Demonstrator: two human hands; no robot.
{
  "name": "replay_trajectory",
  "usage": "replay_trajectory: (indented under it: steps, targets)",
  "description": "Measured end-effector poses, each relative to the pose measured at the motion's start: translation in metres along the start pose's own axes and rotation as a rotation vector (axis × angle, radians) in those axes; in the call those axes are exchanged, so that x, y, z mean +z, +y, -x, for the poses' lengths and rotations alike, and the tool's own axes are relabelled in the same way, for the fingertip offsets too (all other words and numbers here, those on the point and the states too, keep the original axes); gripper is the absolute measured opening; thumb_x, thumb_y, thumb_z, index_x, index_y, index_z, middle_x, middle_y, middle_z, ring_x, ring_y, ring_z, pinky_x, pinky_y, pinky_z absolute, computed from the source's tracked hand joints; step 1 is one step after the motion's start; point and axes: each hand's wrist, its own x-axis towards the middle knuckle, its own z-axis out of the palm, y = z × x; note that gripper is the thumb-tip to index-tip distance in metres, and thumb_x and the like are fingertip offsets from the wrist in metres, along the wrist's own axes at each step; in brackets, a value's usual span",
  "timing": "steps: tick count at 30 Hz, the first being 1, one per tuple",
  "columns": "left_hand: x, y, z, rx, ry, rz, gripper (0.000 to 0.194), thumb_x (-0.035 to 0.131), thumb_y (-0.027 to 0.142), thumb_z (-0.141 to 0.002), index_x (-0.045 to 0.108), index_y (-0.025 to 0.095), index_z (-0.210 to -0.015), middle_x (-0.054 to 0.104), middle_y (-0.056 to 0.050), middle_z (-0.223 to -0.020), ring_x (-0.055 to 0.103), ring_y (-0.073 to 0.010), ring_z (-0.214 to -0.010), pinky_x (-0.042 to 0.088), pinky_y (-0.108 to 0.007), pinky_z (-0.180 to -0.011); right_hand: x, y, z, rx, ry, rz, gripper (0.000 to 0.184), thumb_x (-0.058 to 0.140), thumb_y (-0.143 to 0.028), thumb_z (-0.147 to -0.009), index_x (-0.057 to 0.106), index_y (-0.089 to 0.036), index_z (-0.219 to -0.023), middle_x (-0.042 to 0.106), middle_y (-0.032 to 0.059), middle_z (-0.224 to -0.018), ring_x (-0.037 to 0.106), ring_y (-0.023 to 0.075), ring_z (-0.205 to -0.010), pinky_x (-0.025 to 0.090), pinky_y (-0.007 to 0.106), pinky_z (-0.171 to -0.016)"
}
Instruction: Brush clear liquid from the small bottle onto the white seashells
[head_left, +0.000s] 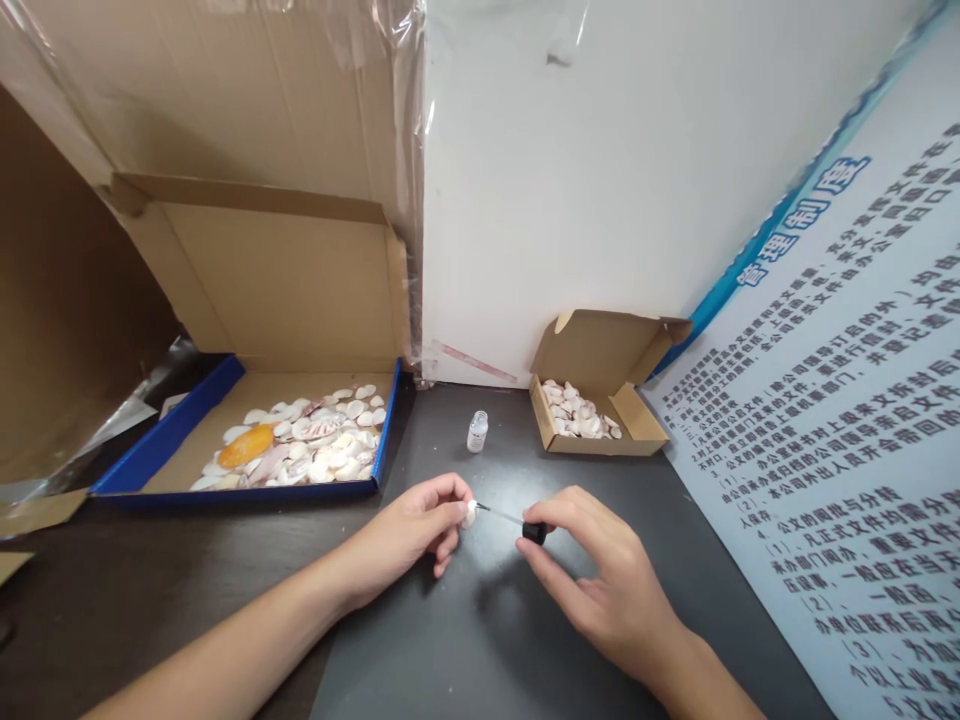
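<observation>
Two hands: both bare, left hand (pixel 421 522) and right hand (pixel 611 555), facing each other above the bench (pixel 165 590).
Left fingers: closed in a pinch on a small white shell (pixel 470 515), thumb and index at its edge, the others curled beneath.
Right fingers: thumb and index nearly together, gripping the black cap (pixel 534 532) of a thin brush (pixel 504 515).
Brush tip: points left, right at the shell's edge; whether it touches, I cannot tell.
Glass bottle: uncapped and upright, just beyond the left hand (pixel 477 433).
Blue-sided box: lid raised, at left, on the bench (pixel 386 430); it holds many pale shells (pixel 330 455) and one orange shell (pixel 246 446).
Small cardboard box: open, farther back at right (pixel 611 446), with more shells (pixel 574 410) mostly in its left part.
</observation>
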Motion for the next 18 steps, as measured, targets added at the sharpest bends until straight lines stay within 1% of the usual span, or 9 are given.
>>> replay_trajectory:
  steps: [2,5,9,14,18]
  targets:
    - [-0.0001,-0.0007,-0.0002,0.002,0.002,0.003,0.024,0.055,0.04,-0.087,0.046,0.018,-0.088,0.044,0.008,-0.05,0.039,-0.0053,-0.045,0.037,-0.017,-0.051,0.0015,0.0002,0.0008,0.011,-0.025,-0.008,0.015,0.058,-0.015,-0.092,0.057,-0.023,-0.105,0.063,0.0019,-0.087,0.058,0.0166,-0.079,0.046,0.029,-0.071]
    - [0.0002,-0.0018,-0.0008,0.004,0.008,0.003,0.025,0.055,0.041,-0.086,0.046,0.018,-0.088,0.043,0.009,-0.049,0.038,-0.0053,-0.044,0.037,-0.018,-0.049,0.0032,0.0001,0.0009,0.057,-0.057,0.042,0.012,0.056,-0.014,-0.093,0.057,-0.022,-0.102,0.062,0.003,-0.089,0.058,0.0179,-0.081,0.045,0.031,-0.072]
    - [0.0013,-0.0016,-0.0012,0.004,0.023,0.002,0.026,0.055,0.042,-0.085,0.046,0.018,-0.087,0.042,0.009,-0.048,0.036,-0.0051,-0.042,0.037,-0.018,-0.048,0.003,-0.0015,-0.0009,0.059,-0.036,0.099,0.009,0.054,-0.014,-0.092,0.057,-0.022,-0.097,0.06,0.003,-0.084,0.055,0.0187,-0.077,0.042,0.031,-0.069]
    - [0.0018,-0.0013,-0.0011,0.0,0.038,-0.006,0.028,0.057,0.043,-0.084,0.045,0.018,-0.088,0.043,0.01,-0.049,0.037,-0.005,-0.043,0.036,-0.017,-0.048,0.002,-0.0022,-0.002,0.041,-0.012,0.058,0.009,0.056,-0.015,-0.092,0.056,-0.022,-0.099,0.062,0.002,-0.084,0.055,0.0174,-0.076,0.043,0.03,-0.069]
    - [0.0019,-0.0021,-0.0019,0.0,0.041,-0.023,0.031,0.057,0.047,-0.084,0.045,0.018,-0.088,0.042,0.01,-0.048,0.037,-0.0051,-0.043,0.035,-0.017,-0.048,0.0015,-0.0016,-0.0009,0.06,-0.026,0.085,0.008,0.056,-0.015,-0.092,0.057,-0.022,-0.096,0.061,0.0017,-0.082,0.055,0.0171,-0.075,0.042,0.03,-0.068]
